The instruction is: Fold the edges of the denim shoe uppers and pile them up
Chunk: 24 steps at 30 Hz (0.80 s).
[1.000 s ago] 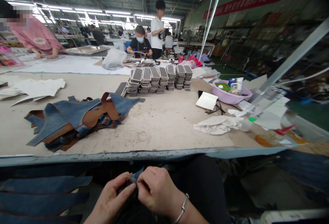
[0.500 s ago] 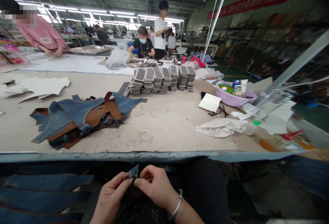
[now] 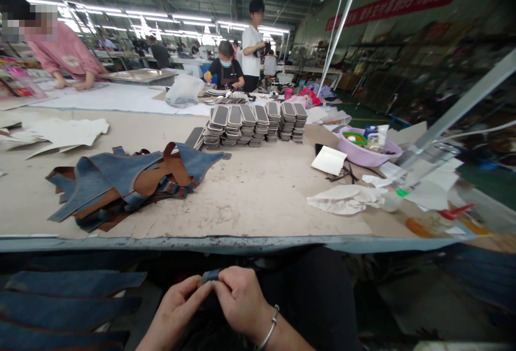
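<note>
Below the table edge, my left hand point(image 3: 177, 305) and my right hand point(image 3: 242, 300) meet over my lap. Between them they pinch a small blue leather piece point(image 3: 211, 276), of which only a short folded strip shows above the fingertips. Its lower part is hidden by my fingers. My thumbs nearly touch each other at its near edge. A bracelet circles my right wrist. On the table ahead lies a heap of cut leather pieces point(image 3: 121, 179), blue on one face and brown on the other.
Several blue leather strips point(image 3: 72, 284) lie at lower left. Stacks of grey pads point(image 3: 253, 125) stand mid-table. To the right are a lilac basin point(image 3: 371, 152), crumpled white paper point(image 3: 346, 199) and a glue container with a red handle point(image 3: 431, 224). A slanted metal post point(image 3: 459, 109) rises there. People work beyond.
The leather piece's pointed blue end has been folded down into a short strip. My right hand has rolled over it and moved slightly closer to my left.
</note>
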### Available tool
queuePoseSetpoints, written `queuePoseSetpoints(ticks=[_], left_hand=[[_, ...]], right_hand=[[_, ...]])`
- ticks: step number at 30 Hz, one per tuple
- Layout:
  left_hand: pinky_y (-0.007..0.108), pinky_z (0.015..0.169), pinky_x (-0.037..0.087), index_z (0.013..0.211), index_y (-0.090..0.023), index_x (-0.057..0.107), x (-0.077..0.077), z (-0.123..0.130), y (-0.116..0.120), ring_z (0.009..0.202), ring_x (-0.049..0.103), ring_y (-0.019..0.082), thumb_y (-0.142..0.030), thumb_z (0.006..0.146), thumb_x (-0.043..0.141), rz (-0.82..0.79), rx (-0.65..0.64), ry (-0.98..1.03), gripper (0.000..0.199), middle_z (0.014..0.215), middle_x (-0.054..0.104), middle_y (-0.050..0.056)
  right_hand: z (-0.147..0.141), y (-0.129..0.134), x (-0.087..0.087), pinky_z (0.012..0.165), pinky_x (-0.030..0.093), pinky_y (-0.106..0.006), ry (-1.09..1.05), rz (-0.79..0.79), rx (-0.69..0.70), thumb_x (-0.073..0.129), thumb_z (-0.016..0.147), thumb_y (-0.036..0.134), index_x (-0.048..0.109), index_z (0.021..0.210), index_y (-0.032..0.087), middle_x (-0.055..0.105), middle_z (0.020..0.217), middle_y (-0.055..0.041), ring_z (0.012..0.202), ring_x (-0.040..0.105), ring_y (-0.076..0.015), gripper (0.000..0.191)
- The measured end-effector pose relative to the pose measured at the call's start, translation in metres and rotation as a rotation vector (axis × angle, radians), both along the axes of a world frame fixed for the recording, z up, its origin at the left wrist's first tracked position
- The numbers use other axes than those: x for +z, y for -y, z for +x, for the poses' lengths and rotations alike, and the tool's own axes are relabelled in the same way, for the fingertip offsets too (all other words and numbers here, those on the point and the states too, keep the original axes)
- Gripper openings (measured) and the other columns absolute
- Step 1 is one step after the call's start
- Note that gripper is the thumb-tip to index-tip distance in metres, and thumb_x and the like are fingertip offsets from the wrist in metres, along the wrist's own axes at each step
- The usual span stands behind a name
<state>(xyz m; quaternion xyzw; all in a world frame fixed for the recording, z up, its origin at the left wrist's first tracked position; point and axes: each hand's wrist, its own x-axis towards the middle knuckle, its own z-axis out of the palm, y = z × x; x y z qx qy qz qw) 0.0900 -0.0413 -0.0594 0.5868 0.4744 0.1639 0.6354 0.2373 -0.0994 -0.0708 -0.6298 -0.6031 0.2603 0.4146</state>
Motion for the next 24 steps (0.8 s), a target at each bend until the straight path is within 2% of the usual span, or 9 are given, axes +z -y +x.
queuePoseSetpoints(ticks=[2,5,8,10,13,16,18,21,24], left_hand=[[0.023,0.052,0.038,0.063,-0.016,0.061,0.000,-0.002,-0.002,0.057,0.044,0.014,-0.059,0.070,0.059,0.027,-0.027,-0.027,0.043,0.057,0.047,-0.002],[0.024,0.055,0.040,0.066,-0.017,0.063,0.002,-0.003,-0.001,0.060,0.048,0.016,-0.057,0.074,0.055,0.083,-0.012,-0.027,0.041,0.060,0.052,0.000],[0.025,0.063,0.043,0.067,-0.018,0.062,0.005,-0.002,0.001,0.068,0.052,0.019,-0.054,0.077,0.054,0.147,-0.031,-0.028,0.038,0.066,0.056,0.001],[0.024,0.063,0.042,0.063,-0.018,0.059,0.003,-0.003,0.001,0.067,0.051,0.018,-0.054,0.077,0.053,0.178,-0.046,-0.041,0.039,0.064,0.053,0.001],[0.023,0.055,0.035,0.057,-0.018,0.050,-0.004,-0.004,0.000,0.059,0.042,0.013,-0.056,0.075,0.056,0.148,-0.016,-0.028,0.042,0.059,0.040,-0.003],[0.021,0.048,0.028,0.060,-0.019,0.044,-0.011,-0.004,0.004,0.052,0.033,0.010,-0.059,0.070,0.059,-0.085,0.012,0.092,0.044,0.056,0.034,-0.006],[0.021,0.046,0.027,0.063,-0.019,0.045,-0.011,-0.005,0.007,0.046,0.033,0.008,-0.060,0.070,0.058,-0.262,-0.041,0.178,0.044,0.053,0.037,-0.006],[0.022,0.048,0.035,0.061,-0.017,0.051,-0.003,-0.013,0.009,0.043,0.040,0.008,-0.062,0.068,0.058,-0.361,-0.109,0.231,0.046,0.052,0.047,-0.002],[0.026,0.057,0.044,0.059,-0.015,0.059,0.006,-0.039,0.002,0.046,0.050,0.011,-0.063,0.071,0.054,-0.270,-0.124,0.155,0.049,0.054,0.055,0.001]], right_hand=[[0.001,0.000,0.000,0.057,0.039,-0.023,0.000,-0.014,0.013,0.051,0.082,0.022,0.061,0.063,0.017,0.062,0.062,-0.0010,0.059,0.054,-0.0118,0.022],[0.003,-0.002,-0.001,0.054,0.037,-0.021,-0.215,-0.112,0.027,0.051,0.085,0.031,0.059,0.060,0.016,0.056,0.057,0.0017,0.056,0.050,-0.0098,0.030],[0.007,-0.004,-0.007,0.048,0.035,-0.020,-0.540,-0.312,0.075,0.042,0.086,0.055,0.058,0.063,0.014,0.052,0.054,0.0017,0.050,0.048,-0.0095,0.049],[0.009,-0.003,-0.012,0.045,0.034,-0.020,-0.665,-0.402,0.153,0.038,0.082,0.067,0.056,0.063,0.014,0.050,0.053,0.0015,0.048,0.047,-0.0091,0.059],[0.008,-0.002,-0.011,0.046,0.030,-0.018,-0.650,-0.376,0.233,0.049,0.079,0.064,0.055,0.061,0.013,0.044,0.054,0.0038,0.050,0.039,-0.0068,0.055],[0.004,-0.001,-0.001,0.050,0.034,-0.019,-0.604,-0.316,0.277,0.050,0.082,0.056,0.062,0.066,0.013,0.048,0.057,0.0032,0.054,0.039,-0.0077,0.048],[0.001,-0.001,0.008,0.054,0.041,-0.021,-0.534,-0.294,0.321,0.047,0.084,0.055,0.066,0.069,0.013,0.054,0.060,0.0004,0.056,0.046,-0.0106,0.048],[-0.002,0.001,0.014,0.060,0.048,-0.025,-0.404,-0.260,0.420,0.044,0.084,0.056,0.069,0.069,0.015,0.061,0.060,-0.0037,0.059,0.056,-0.0156,0.050],[-0.002,0.001,0.003,0.061,0.053,-0.029,-0.311,-0.314,0.389,0.045,0.080,0.059,0.072,0.066,0.018,0.065,0.060,-0.0066,0.059,0.061,-0.0202,0.051]])
